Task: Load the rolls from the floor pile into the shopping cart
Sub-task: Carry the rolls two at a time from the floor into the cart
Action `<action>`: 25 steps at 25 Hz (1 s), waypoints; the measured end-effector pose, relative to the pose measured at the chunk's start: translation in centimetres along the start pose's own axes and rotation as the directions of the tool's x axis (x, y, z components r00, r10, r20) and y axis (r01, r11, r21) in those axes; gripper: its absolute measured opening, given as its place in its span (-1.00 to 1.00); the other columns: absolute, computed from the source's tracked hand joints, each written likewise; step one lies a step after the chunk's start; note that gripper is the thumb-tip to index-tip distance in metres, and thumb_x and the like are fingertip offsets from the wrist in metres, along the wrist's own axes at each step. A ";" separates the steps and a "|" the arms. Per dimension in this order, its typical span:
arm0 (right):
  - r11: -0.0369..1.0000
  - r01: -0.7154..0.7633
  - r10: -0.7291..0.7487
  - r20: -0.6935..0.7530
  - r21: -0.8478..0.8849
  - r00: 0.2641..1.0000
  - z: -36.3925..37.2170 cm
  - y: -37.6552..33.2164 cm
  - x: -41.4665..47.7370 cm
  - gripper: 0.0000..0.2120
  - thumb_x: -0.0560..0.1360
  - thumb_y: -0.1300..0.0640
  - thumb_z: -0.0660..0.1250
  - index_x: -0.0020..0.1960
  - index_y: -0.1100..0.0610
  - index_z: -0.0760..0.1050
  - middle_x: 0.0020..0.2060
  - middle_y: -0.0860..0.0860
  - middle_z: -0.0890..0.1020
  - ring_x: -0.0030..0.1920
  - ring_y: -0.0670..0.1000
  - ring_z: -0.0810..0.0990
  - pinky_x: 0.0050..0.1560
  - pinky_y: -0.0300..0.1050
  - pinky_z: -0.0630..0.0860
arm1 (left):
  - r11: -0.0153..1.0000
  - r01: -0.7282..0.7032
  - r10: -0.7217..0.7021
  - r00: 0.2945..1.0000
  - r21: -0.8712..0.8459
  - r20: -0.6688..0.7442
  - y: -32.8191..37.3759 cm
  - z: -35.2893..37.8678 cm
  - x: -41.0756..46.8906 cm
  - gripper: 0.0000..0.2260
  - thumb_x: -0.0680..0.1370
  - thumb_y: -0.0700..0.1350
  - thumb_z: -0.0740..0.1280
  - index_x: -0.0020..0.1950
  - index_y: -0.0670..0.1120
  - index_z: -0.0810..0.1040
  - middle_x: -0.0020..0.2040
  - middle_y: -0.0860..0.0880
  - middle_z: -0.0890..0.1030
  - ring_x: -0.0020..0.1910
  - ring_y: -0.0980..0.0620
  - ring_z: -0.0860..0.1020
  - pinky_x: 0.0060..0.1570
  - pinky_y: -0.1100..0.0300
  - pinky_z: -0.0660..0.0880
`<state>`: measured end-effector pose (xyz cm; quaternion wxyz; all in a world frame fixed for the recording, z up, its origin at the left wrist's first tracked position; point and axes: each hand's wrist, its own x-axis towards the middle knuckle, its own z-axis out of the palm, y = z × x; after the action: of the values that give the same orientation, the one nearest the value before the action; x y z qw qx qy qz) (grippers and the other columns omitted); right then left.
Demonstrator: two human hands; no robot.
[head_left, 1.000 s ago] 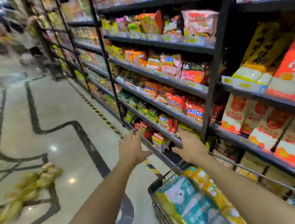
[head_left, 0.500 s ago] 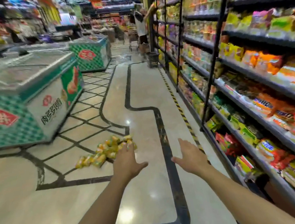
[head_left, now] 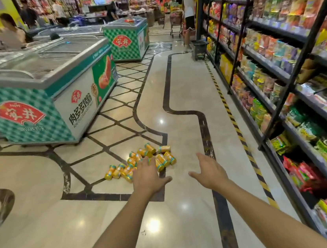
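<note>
Both grips empty, stretched toward the rolls on the floor.

Half a second ago the pile of yellow rolls (head_left: 142, 160) lay beyond my fingers. Now my left grip (head_left: 147, 179), spread wide and holding nothing, overlaps the pile's near edge, though I cannot tell if it touches. My right grip (head_left: 209, 171) is splayed and empty too, over bare floor (head_left: 181, 92) beside the pile. The rolls lie where the lattice tiling meets the dark curved inlay, off the corner of the green chest freezer (head_left: 41, 93). Snack shelves (head_left: 274, 58) line my right, and a black basket (head_left: 199, 49) stands farther down the aisle.
</note>
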<state>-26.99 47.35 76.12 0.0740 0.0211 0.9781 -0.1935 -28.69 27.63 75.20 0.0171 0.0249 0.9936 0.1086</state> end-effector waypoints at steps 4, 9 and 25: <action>1.000 0.025 -0.025 0.019 -0.004 1.000 -0.9 1.3 10.6 -0.26 0.55 -0.14 0.26 0.55 0.13 0.01 0.48 0.08 0.25 0.44 0.13 0.28 0.37 0.05 0.33 | 0.999 0.046 -0.046 0.999 0.002 -0.018 1.2 1.0 9.8 -0.16 0.39 0.35 0.32 0.52 -0.06 0.15 0.48 -0.11 0.26 0.45 -0.11 0.24 0.38 0.00 0.25; 0.999 0.049 -0.048 0.074 -0.017 0.996 -3.4 2.4 23.1 -0.26 0.55 -0.15 0.26 0.56 0.11 -0.01 0.48 0.07 0.26 0.43 0.14 0.29 0.36 0.08 0.35 | 0.990 0.141 -0.141 0.990 0.012 0.013 3.2 1.2 21.3 -0.15 0.42 0.36 0.29 0.54 -0.05 0.10 0.52 -0.09 0.20 0.49 -0.09 0.18 0.40 -0.01 0.19; 0.999 0.008 0.005 0.316 -0.041 0.949 0.8 2.0 60.0 -0.27 0.57 -0.14 0.22 0.56 0.13 -0.03 0.48 0.10 0.25 0.44 0.14 0.27 0.38 0.04 0.31 | 0.910 0.354 -0.309 0.927 -0.217 0.214 -0.5 10.4 55.1 -0.19 0.47 0.29 0.30 0.54 -0.09 0.08 0.48 -0.12 0.28 0.45 -0.10 0.26 0.35 0.04 0.24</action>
<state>-86.04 49.68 65.42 0.2299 -0.0123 0.9575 -0.1739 -83.25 32.28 63.35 0.1257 -0.1375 0.9560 0.2268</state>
